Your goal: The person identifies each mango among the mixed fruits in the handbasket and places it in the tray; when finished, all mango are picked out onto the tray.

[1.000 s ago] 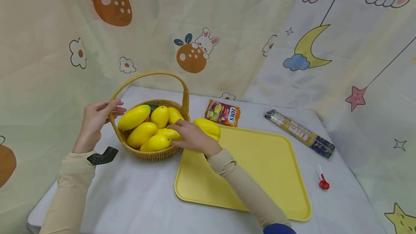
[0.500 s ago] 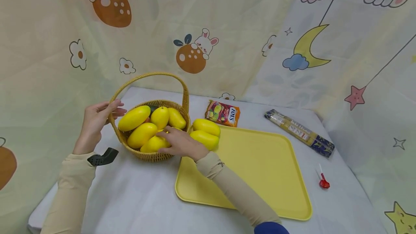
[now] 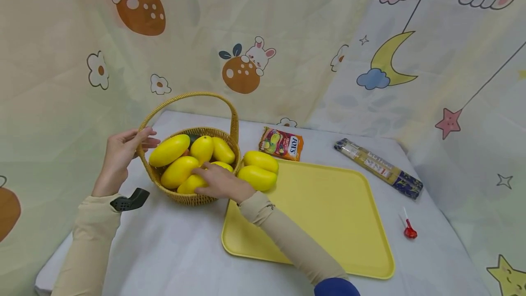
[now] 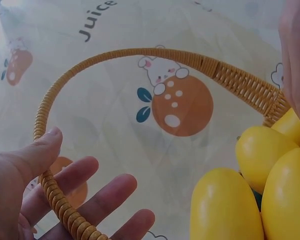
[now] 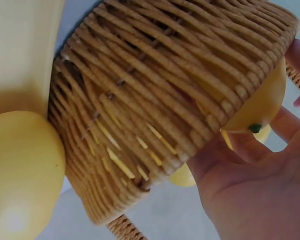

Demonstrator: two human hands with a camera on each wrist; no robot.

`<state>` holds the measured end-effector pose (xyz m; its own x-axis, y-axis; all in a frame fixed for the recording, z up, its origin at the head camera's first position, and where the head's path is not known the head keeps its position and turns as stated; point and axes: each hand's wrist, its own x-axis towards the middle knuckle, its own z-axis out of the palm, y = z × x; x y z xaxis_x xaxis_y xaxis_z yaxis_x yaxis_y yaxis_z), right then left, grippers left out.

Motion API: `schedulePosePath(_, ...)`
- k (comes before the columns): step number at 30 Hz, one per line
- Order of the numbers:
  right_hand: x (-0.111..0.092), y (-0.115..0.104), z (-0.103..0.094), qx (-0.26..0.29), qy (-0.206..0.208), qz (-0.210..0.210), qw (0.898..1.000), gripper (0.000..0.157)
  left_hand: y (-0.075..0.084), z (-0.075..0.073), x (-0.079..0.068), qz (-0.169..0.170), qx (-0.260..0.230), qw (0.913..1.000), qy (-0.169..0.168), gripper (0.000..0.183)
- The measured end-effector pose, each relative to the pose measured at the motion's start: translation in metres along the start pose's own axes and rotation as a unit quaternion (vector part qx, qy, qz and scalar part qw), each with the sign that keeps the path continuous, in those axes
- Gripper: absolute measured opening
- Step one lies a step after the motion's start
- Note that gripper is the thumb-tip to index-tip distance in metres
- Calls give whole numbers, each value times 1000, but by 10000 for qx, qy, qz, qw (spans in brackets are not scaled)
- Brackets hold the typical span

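Observation:
A round wicker basket (image 3: 193, 199) with a tall arched handle (image 3: 193, 96) holds several yellow mangoes (image 3: 170, 150). My left hand (image 3: 117, 154) holds the handle's left side, thumb on the front and fingers behind, as the left wrist view also shows. At the basket's front right, my right hand (image 3: 222, 182) has its thumb and fingers around the end of a front mango (image 3: 190, 184). In the right wrist view that mango (image 5: 262, 102), with a dark green stem spot, bulges past the rim beside my fingers. Two more mangoes (image 3: 258, 177) lie against the tray's upper left corner.
A yellow tray (image 3: 324, 223) lies right of the basket on the white-covered table (image 3: 164, 259). Behind it is an orange-red FOX'S candy bag (image 3: 281, 143). To the right are a long plastic-wrapped package (image 3: 378, 168) and a red lollipop (image 3: 409, 231). A printed curtain hangs behind.
My right hand has moved left and slightly down, further over the front mango in the basket. The mangoes beside the tray are now more exposed. My left hand stays at the handle.

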<state>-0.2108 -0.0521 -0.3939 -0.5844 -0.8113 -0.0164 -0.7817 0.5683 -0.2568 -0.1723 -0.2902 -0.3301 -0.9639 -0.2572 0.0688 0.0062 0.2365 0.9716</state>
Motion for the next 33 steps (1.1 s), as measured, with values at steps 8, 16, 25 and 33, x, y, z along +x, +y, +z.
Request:
schedulePosePath(8,5,-4,3,-61,-165,166,9997,50,0,1,-1,-14,109,9999,45,35)
schedulePosePath(16,6,-4,4,-121,-116,65,9998,49,0,1,-2,-4,120,9999,44,35)
schedulePosePath(25,4,-2,3,-250,-5,-75,9997,48,0,2,-2,-24,93,9999,28,36)
schedulePosePath(33,-9,-3,-16,-124,264,-116,9995,48,0,0,-1,-25,113,9999,-14,38)
